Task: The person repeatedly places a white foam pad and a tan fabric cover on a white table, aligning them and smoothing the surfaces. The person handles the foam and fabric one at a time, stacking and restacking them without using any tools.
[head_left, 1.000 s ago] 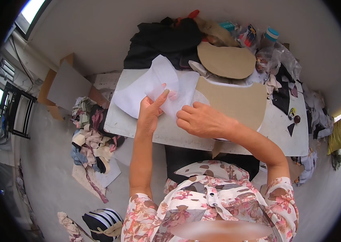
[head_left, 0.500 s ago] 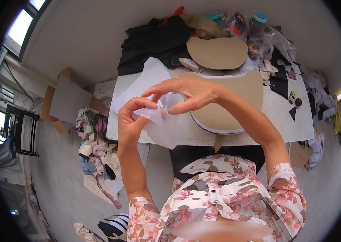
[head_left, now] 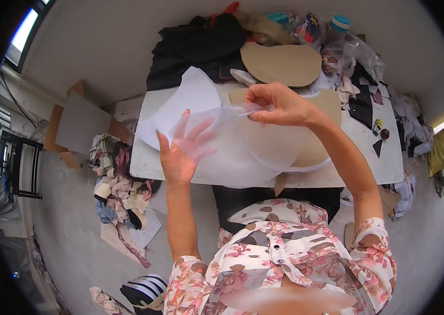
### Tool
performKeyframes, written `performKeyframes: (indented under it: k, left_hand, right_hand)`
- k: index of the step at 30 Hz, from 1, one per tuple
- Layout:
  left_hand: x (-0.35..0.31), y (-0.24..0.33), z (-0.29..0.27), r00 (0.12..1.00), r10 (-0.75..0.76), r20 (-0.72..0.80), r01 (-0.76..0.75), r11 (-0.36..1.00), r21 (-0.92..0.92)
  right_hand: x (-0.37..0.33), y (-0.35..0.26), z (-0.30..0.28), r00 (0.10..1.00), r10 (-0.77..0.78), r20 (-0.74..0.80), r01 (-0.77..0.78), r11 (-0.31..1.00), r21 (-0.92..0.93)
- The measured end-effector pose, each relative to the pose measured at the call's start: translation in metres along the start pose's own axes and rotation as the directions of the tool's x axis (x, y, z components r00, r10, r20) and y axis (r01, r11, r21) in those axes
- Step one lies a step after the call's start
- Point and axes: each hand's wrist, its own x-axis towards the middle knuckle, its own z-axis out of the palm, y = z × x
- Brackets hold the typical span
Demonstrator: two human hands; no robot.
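A sheer white film-like piece of material [head_left: 227, 149] hangs over the table's near side, spread between my hands. My right hand [head_left: 284, 106] pinches its upper right edge between thumb and fingers. Through the sheet show the spread fingers of my left hand [head_left: 181, 157], which lies behind it with the thumb apart. Beneath the film's right part is a tan curved panel [head_left: 324, 113] with a white rim, partly covered. Left of it, a white curved sheet [head_left: 195, 94] rests on the table.
A second tan panel [head_left: 282, 63] lies farther back on the white table [head_left: 361, 163]. Black fabric [head_left: 195, 52] is heaped at the back left, plastic bags [head_left: 350, 55] at the back right. Cloth scraps [head_left: 122, 197] and a cardboard box [head_left: 83, 123] are at the left.
The bunched film has been spread out wide. My right hand moved right and up, away from my left hand, whose fingers went from pinching to spread.
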Motion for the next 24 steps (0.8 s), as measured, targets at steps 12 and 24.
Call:
performKeyframes:
  k: [12, 24]
  left_hand:
    - [0.01, 0.029, 0.078, 0.913, 0.352, 0.205, -0.342, 0.386, 0.857]
    - [-0.003, 0.05, 0.075, 0.937, 0.295, 0.188, -0.324, 0.528, 0.785]
  right_hand:
    - [-0.015, -0.009, 0.004, 0.987, -0.146, 0.072, 0.141, 0.987, 0.073]
    - [-0.103, -0.021, -0.044, 0.998, 0.036, -0.051, -0.033, 0.998, 0.051]
